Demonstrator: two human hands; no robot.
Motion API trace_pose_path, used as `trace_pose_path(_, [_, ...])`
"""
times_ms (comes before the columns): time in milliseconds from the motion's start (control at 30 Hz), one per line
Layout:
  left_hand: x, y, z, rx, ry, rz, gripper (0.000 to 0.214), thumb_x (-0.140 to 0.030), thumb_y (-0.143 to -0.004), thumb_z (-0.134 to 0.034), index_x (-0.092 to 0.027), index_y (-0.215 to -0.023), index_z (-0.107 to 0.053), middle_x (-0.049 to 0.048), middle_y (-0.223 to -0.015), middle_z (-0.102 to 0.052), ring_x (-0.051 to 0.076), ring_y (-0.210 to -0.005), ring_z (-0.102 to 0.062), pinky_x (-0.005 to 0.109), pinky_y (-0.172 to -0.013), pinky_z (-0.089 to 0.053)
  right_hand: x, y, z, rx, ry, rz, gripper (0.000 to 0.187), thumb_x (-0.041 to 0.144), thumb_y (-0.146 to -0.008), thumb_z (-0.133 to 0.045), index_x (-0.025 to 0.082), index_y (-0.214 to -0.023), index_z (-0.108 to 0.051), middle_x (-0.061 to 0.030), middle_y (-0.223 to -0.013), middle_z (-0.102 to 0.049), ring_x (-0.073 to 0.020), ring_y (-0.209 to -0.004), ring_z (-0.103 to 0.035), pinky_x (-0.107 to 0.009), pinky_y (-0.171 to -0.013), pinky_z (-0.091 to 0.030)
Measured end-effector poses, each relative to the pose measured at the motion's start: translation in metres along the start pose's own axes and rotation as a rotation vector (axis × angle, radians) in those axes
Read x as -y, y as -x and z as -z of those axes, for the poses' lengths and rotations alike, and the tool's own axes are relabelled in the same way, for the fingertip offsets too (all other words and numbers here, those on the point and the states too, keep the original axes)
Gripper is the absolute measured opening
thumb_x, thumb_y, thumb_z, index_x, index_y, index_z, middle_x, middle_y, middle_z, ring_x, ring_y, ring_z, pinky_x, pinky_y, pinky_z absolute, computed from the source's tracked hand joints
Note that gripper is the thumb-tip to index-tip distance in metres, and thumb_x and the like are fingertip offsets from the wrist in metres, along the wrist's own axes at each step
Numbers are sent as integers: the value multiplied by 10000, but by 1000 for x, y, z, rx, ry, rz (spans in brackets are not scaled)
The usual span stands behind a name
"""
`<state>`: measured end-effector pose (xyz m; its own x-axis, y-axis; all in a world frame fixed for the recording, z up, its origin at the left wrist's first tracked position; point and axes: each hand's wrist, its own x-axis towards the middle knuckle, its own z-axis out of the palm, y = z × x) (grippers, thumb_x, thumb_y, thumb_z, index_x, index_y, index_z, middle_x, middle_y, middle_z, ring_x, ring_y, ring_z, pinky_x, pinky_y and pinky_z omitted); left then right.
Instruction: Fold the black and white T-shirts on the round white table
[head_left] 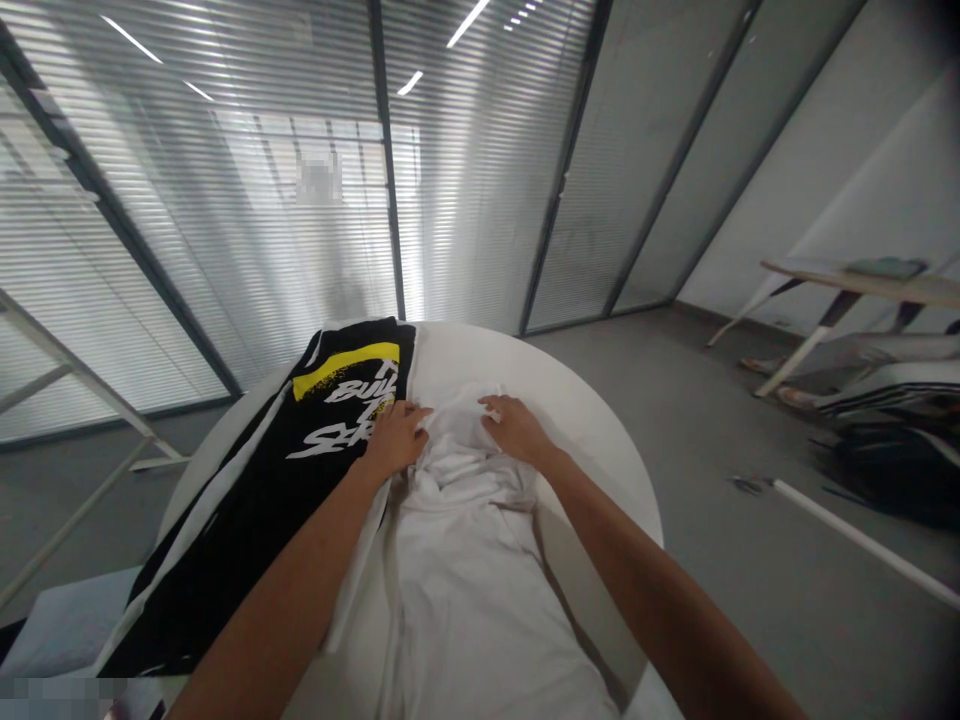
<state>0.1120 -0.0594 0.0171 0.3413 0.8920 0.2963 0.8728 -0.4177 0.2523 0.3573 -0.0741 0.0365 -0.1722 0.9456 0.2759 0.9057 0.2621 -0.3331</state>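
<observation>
A white cloth garment (480, 580) stretches lengthwise on a round white table (600, 430), creased and bunched near its far end. My left hand (397, 437) rests at the left side of that end, its fingers slightly bent and apart on the fabric. Opposite it, my right hand (517, 430) touches the right side, fingers also apart and pointing inward. Left of the white garment lies a black garment (255, 520) with white lettering, a yellow patch and a white stripe. My left hand and forearm cover part of it.
Glass partitions with blinds (465, 180) rise behind the table. A white metal frame (82, 450) stands at left. On the right are a wooden-topped table (862, 280), a person's legs (892, 350), a dark bag-like pile (892, 465) and a white pole (862, 540).
</observation>
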Motion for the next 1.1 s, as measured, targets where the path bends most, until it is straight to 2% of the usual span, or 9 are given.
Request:
trace_pose_path(133, [1, -5, -2, 10, 44, 167, 571, -292, -816, -560, -217, -1380, -508, 126, -1265, -583, 301, -1198, -503, 441, -1055, -338, -6, -15, -19, -113, 42, -130, 450, 221, -868, -519, 183, -1315, -550, -119, -1205, -640, -238, -1147, -535, -348, -1029, -334])
trace_pose_path(267, [8, -25, 1, 53, 274, 344, 526, -256, -839, -521, -155, -1356, -508, 103, -1085, -689, 232, -1018, -618, 343, -953, -416, -20, -19, -33, -200, 78, -225, 502, 240, -877, -486, 119, -1364, -484, -161, -1254, -605, -267, -1193, -499, -382, -1040, -297])
trace_pose_path(500, [8, -48, 5, 108, 389, 429, 562, -165, -729, -617, -102, -1283, -552, 62, -848, -700, 171, -712, -625, 282, -728, -469, -40, -26, -40, -127, -61, -289, 525, 199, -809, -536, 147, -1330, -511, -130, -1154, -667, -230, -1114, -579, -361, -1017, -331])
trace_pose_path(633, [5, -48, 8, 47, 515, 444, 561, -112, -694, -632, -110, -1251, -565, 44, -832, -676, 143, -679, -610, 256, -677, -467, -47, -30, -37, -180, -299, -336, 521, 125, -743, -535, 181, -1261, -554, -76, -1029, -696, -188, -946, -639, -305, -867, -439])
trace_pose_path(733, [2, -48, 10, -6, 764, 451, 571, -79, -669, -636, -124, -1233, -562, 25, -796, -637, 122, -642, -584, 237, -613, -471, -51, -32, -35, -240, -500, -401, 499, 126, -698, -539, 193, -1190, -587, -32, -884, -686, -168, -799, -635, -282, -730, -474])
trace_pose_path(800, [-1, -48, 11, -6, 927, 513, 594, -63, -657, -628, -144, -1240, -542, 17, -800, -604, 106, -596, -546, 231, -546, -480, -51, -32, -32, -256, -660, -433, 484, 135, -662, -551, 188, -1141, -597, -5, -803, -658, -151, -715, -615, -267, -654, -478])
trace_pose_path(900, [-5, -45, 12, 0, 1172, 610, 600, -51, -622, -652, -180, -1198, -547, 20, -852, -555, 113, -637, -545, 266, -519, -540, -46, -28, -25, -266, -941, -493, 484, 164, -614, -590, 207, -1096, -598, 14, -803, -616, -131, -651, -581, -244, -544, -477])
trace_pose_path(1000, [-6, -42, 15, -24, 1379, 596, 569, -39, -581, -687, -188, -1119, -576, 20, -877, -522, 141, -723, -571, 360, -574, -601, -37, -22, -17, -271, -1242, -521, 496, 183, -573, -646, 245, -1061, -586, 23, -837, -585, -144, -710, -594, -290, -559, -546])
trace_pose_path(1100, [-4, -40, 16, -47, 1511, 513, 551, -33, -567, -683, -188, -1087, -587, 2, -837, -523, 137, -720, -585, 399, -639, -612, -31, -20, -11, -302, -1472, -455, 507, 167, -533, -689, 259, -1019, -578, 33, -841, -595, -164, -809, -615, -379, -705, -591])
